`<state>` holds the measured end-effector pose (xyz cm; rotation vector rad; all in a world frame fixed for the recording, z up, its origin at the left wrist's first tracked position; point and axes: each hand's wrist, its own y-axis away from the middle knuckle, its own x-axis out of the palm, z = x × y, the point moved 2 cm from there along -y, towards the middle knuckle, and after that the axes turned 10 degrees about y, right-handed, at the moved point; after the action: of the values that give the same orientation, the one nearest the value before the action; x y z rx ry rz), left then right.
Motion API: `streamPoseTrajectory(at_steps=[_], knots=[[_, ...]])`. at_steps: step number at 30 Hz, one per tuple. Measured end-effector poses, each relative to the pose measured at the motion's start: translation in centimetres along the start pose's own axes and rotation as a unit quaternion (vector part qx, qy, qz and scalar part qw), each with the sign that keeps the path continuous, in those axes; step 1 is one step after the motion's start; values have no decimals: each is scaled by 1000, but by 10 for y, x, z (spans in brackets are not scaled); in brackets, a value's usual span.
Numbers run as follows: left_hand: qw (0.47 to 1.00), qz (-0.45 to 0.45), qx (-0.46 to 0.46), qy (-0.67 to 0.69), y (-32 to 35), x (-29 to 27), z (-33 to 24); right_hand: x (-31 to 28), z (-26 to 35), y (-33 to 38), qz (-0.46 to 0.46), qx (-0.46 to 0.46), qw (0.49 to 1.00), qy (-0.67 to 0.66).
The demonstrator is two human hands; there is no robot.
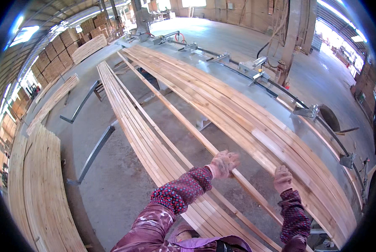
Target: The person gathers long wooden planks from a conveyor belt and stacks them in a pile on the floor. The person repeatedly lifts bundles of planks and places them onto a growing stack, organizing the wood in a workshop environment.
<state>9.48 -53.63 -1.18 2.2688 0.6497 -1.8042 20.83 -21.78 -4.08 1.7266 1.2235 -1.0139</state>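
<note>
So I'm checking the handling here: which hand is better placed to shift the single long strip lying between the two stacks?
Left, probably. The left hand sits right over the single strip, seemingly touching it. The right hand rests at the edge of the wide stack of boards, away from the strip.

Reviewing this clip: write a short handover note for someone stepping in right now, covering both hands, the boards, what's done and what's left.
Left hand: gloved, resting on the single long wooden strip that runs alone between the two stacks; grip cannot be told.
Right hand: gloved, on the near edge of the wide layer of boards on the grey machine table.
Narrow stack of strips lies left of the single strip, on supports.
Done: boards laid side by side on the table.
Left: the single strip is not yet in either group.
</note>
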Motion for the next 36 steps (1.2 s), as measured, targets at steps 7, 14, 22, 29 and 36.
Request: streamPoseTrajectory(at_steps=[7, 14, 22, 29, 36], knots=[[997, -30, 28, -64, -4, -18, -14, -45, 26, 85, 313, -137, 856, -387], [987, 143, -62, 38, 15, -36, -20, -33, 48, 113, 293, -143, 834, -446], [994, 60, -68, 58, 102, -29, -40, -91, 82, 175, 346, -182, 753, -530], [996, -81, -18, 41, 105, -4, -37, -67, 82, 163, 331, -152, 814, -453], [994, -15, -101, 27, 106, -20, -49, -107, 120, 139, 291, -199, 853, -386]])
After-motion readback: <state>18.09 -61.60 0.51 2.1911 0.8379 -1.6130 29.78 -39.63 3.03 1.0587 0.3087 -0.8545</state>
